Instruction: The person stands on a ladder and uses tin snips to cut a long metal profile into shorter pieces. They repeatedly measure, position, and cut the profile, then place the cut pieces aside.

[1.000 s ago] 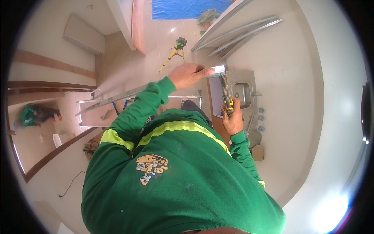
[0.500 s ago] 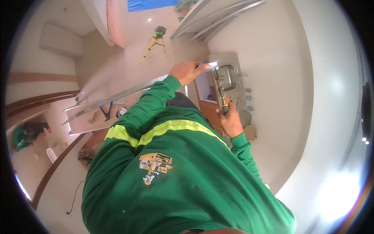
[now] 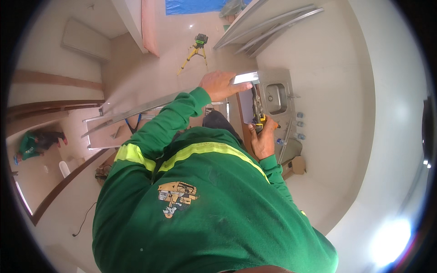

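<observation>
My left hand [image 3: 219,85] is closed around a shiny metal profile [image 3: 246,78] near its end. The long strip runs back to the left, partly hidden behind my green sleeve. My right hand [image 3: 263,140] grips the yellow-and-black handles of a pair of tin snips [image 3: 257,108]. The jaws point up toward the profile's end, just below my left thumb. Whether the blades touch the metal I cannot tell.
Beyond my hands a yellow tripod [image 3: 195,54] carries a green-and-black device. To the right are a steel sink [image 3: 276,98], several small bottles [image 3: 300,123] and a cardboard box [image 3: 298,165]. Metal strips [image 3: 282,29] lean at the back. A person [image 3: 38,144] is at the far left.
The surroundings have shifted right in the picture. The profile's end has turned, showing more of its bright face. My right hand has moved slightly left and down, still on the snips.
</observation>
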`<state>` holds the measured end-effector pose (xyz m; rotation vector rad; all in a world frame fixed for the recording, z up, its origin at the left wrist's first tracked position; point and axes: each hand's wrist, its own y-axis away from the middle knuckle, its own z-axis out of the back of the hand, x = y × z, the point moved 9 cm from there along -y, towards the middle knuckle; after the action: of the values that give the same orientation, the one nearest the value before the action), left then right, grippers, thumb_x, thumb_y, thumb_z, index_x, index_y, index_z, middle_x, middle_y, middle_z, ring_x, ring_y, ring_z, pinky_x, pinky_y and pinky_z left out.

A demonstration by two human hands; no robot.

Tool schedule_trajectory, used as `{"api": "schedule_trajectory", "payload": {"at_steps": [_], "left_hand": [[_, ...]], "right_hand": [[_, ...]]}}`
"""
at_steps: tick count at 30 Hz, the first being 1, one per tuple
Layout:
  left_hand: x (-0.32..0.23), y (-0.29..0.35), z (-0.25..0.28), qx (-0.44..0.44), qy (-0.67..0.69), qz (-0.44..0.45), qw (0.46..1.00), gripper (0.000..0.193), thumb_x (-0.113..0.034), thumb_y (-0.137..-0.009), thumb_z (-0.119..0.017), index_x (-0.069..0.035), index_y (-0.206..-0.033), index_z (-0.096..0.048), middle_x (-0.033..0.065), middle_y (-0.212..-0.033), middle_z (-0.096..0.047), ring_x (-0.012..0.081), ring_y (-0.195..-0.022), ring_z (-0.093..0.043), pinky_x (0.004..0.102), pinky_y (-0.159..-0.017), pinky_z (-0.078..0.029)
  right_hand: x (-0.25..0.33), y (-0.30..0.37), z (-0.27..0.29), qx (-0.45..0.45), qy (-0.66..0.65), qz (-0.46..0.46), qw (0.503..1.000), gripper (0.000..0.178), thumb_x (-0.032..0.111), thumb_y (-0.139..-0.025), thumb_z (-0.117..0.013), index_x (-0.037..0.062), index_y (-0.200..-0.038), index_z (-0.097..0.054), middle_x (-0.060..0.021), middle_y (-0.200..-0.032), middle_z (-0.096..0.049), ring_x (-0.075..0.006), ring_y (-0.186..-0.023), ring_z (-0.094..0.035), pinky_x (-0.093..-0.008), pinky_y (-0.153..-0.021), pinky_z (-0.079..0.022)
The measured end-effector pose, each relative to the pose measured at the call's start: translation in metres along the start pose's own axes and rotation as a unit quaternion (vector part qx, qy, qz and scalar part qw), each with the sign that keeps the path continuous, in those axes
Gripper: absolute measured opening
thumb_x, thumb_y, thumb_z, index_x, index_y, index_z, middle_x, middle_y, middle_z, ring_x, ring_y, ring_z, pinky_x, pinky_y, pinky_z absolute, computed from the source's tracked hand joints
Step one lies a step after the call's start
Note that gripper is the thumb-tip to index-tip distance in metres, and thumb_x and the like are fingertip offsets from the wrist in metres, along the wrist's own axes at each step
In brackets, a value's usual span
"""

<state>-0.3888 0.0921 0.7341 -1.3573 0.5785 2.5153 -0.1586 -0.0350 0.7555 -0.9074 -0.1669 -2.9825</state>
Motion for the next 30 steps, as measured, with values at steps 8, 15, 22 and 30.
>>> {"api": "schedule_trajectory", "payload": {"at_steps": [8,15,22,30], "left_hand": [[0.001,-0.005,-0.002,0.064,0.022,0.041,0.997,0.109,-0.101,-0.085,-0.048,-0.004,-0.124,-0.078,0.0207,-0.106,-0.078,0.0406,-0.109,-0.074,0.0529,-0.094,-0.055],[0.0,-0.009,-0.005,0.058,-0.002,0.01,0.998,0.098,-0.093,-0.085,-0.061,-0.002,-0.118,-0.077,0.0189,-0.101,-0.076,0.0373,-0.099,-0.073,0.052,-0.088,-0.054],[0.025,0.0,-0.022,0.183,0.149,-0.038,0.971,0.059,-0.052,-0.087,-0.084,0.003,-0.109,-0.075,0.0136,-0.079,-0.065,0.023,-0.079,-0.063,0.0415,-0.075,-0.051],[-0.003,0.037,0.007,0.28,0.148,-0.04,0.948,0.042,-0.036,-0.089,-0.079,0.004,-0.097,-0.067,0.0045,-0.082,-0.06,0.0163,-0.081,-0.056,0.0396,-0.074,-0.045]], "right_hand": [[0.001,0.003,0.004,-0.048,0.024,0.009,0.999,0.056,0.016,-0.1,-0.078,-0.0024,-0.143,-0.046,-0.0324,-0.127,-0.061,-0.0511,-0.119,-0.063,-0.0549,-0.098,-0.051],[-0.001,0.003,-0.002,0.021,-0.04,-0.04,0.998,0.04,0.013,-0.101,-0.076,0.0,-0.128,-0.05,-0.0321,-0.105,-0.072,-0.0548,-0.099,-0.07,-0.0548,-0.082,-0.055],[-0.002,-0.008,-0.003,0.074,-0.034,0.007,0.997,0.039,0.008,-0.098,-0.074,0.0032,-0.13,-0.052,-0.0297,-0.106,-0.071,-0.055,-0.099,-0.069,-0.0529,-0.081,-0.056],[0.0,-0.074,-0.064,-0.045,-0.109,0.199,0.973,0.051,-0.004,-0.092,-0.068,0.0044,-0.139,-0.053,-0.0227,-0.112,-0.068,-0.0452,-0.097,-0.072,-0.0457,-0.085,-0.057]]}}
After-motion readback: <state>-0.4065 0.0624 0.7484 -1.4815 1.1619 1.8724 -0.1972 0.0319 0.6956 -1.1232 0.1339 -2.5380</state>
